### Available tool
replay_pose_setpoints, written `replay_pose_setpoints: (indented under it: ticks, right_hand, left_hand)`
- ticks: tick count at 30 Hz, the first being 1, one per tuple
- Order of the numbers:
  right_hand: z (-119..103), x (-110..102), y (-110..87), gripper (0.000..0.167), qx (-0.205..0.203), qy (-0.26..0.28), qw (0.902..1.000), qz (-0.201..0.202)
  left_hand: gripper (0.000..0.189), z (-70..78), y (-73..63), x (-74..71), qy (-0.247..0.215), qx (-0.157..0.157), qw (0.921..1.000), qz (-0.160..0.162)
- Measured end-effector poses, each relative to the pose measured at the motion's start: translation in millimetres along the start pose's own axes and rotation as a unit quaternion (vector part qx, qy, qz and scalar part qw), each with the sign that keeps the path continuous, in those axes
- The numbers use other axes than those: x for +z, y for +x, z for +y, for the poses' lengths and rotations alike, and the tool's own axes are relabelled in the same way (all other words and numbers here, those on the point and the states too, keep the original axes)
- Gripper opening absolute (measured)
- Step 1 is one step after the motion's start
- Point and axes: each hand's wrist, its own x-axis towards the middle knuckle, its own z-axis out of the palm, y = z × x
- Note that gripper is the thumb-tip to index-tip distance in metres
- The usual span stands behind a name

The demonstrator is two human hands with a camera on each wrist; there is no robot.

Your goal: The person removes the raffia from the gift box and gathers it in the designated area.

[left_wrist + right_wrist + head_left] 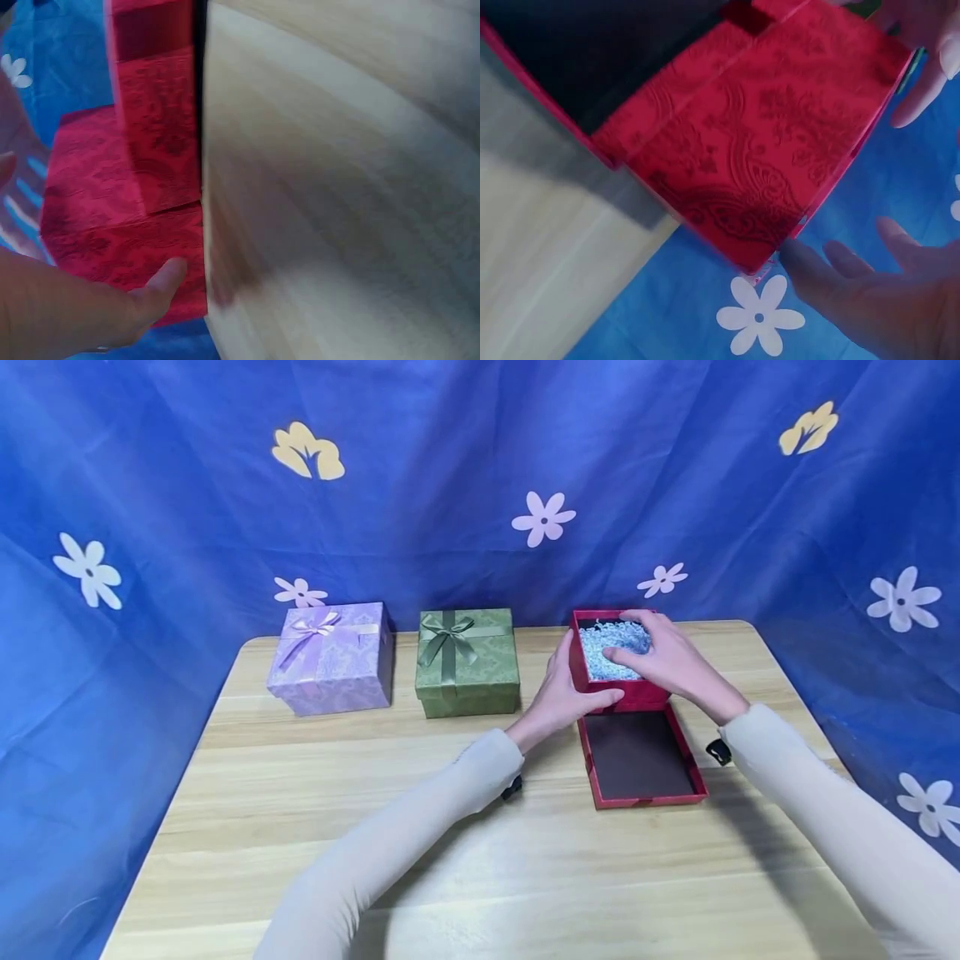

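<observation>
A red patterned gift box (639,696) stands uncovered at the table's back right, with light-blue shredded paper (600,664) inside. My left hand (558,693) holds the box at its left side. Its thumb lies along the front wall, as the left wrist view also shows. Over the top opening is my right hand (671,656), fingers spread apart towards the back rim and thumb above the shredded paper. In the right wrist view, a finger (806,262) of that hand is at the box's edge. The red lid (637,760) lies in front, dark inside facing up.
A green gift box (468,685) with a ribbon bow stands left of the red one. Further left is a lilac gift box (337,685), also with a bow. Blue flowered cloth (450,485) hangs behind and beside the wooden table (465,860).
</observation>
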Motion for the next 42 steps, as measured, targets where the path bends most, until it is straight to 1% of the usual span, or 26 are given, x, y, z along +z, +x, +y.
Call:
replay_pose_setpoints:
  ticks: [2,6,9,12,14,16,20,22,26,29,32,34,37,40,42]
  right_hand:
    - [0,3,10.2,0.087,-0.002,-0.013,0.9997,-0.023]
    - [0,11,27.2,0.092,-0.009,-0.038,0.9968,-0.070]
    - [-1,13,34.5,0.092,-0.002,-0.057,0.9946,-0.086]
    - [-1,9,38.8,0.086,-0.001,-0.069,0.9931,-0.095]
    - [2,4,41.0,0.083,-0.014,-0.074,0.9919,-0.102]
    - [7,1,42.6,0.083,-0.033,-0.083,0.9890,-0.118]
    - [17,0,46.1,0.095,-0.073,-0.103,0.9792,-0.159]
    - [20,2,48.6,0.099,-0.085,-0.107,0.9754,-0.173]
    - [28,8,55.0,0.099,-0.092,-0.116,0.9723,-0.180]
    - [34,13,59.9,0.100,-0.081,-0.118,0.9713,-0.190]
    - [39,19,64.3,0.102,-0.072,-0.108,0.9713,-0.199]
    - [43,22,67.1,0.103,-0.075,-0.103,0.9724,-0.196]
    - [49,28,70.7,0.100,-0.085,-0.083,0.9767,-0.179]
    - [53,34,73.2,0.095,-0.093,-0.050,0.9816,-0.159]
    - [55,36,73.0,0.092,-0.087,-0.029,0.9846,-0.148]
  left_hand:
    - [0.126,-2.5,2.3,2.2,0.002,-0.013,0.9999,-0.005]
    - [0.125,-6.3,7.2,4.3,0.003,-0.017,0.9998,-0.012]
    - [0.125,-7.6,11.9,6.0,0.004,-0.015,0.9997,-0.020]
    - [0.124,-7.5,16.1,8.0,0.007,-0.013,0.9997,-0.022]
    - [0.123,-7.2,17.9,8.9,0.010,-0.013,0.9996,-0.021]
    - [0.123,-7.1,19.4,9.5,0.011,-0.011,0.9997,-0.020]
    - [0.122,-7.5,20.9,9.0,0.009,-0.009,0.9998,-0.016]
    - [0.121,-7.6,21.8,8.8,0.007,-0.007,0.9999,-0.013]
    - [0.121,-7.8,23.3,9.8,0.011,-0.006,0.9998,-0.012]
    - [0.121,-8.4,23.1,10.6,0.015,-0.011,0.9998,-0.012]
    - [0.120,-10.0,22.4,10.3,0.018,-0.014,0.9997,-0.007]
    - [0.119,-11.4,22.2,9.8,0.019,-0.016,0.9997,-0.002]
    - [0.118,-13.8,23.6,9.5,0.022,-0.018,0.9996,0.003]
    - [0.118,-15.0,26.1,10.3,0.020,-0.021,0.9996,0.003]
    - [0.118,-15.1,27.9,11.7,0.018,-0.023,0.9996,0.002]
